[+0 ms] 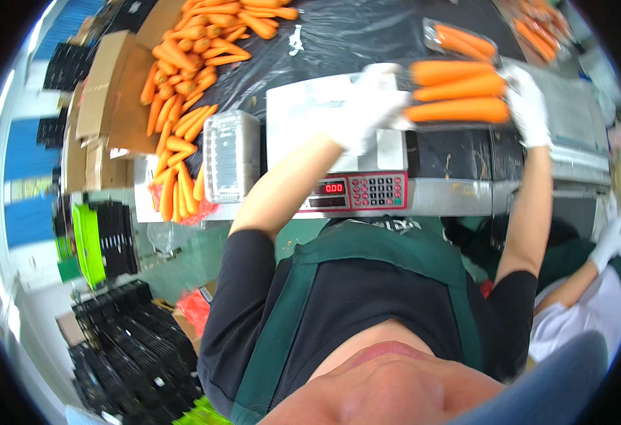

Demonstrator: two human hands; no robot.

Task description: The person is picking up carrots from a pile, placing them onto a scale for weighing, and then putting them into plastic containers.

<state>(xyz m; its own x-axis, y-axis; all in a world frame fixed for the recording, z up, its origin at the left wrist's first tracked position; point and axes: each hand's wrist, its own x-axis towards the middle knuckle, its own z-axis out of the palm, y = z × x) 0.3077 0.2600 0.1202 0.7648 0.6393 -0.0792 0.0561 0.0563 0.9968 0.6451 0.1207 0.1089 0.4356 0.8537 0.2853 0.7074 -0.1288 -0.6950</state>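
Both my hands wear white gloves. Between them, off the right side of the scale, is a clear plastic tray with three carrots. My left hand, blurred, is at the tray's left end, over the white weighing plate. My right hand grips the tray's right end. The digital scale's control panel faces me, its display lit at 0.00. A stack of clear plastic trays stands left of the scale. A large heap of loose carrots lies beyond it. A wrapped pack of carrots rests behind the held tray.
More packed carrots lie at the far right, near a metal machine surface. Cardboard boxes stand at the left edge. Black crates are stacked at lower left. A co-worker's gloved hand shows at right.
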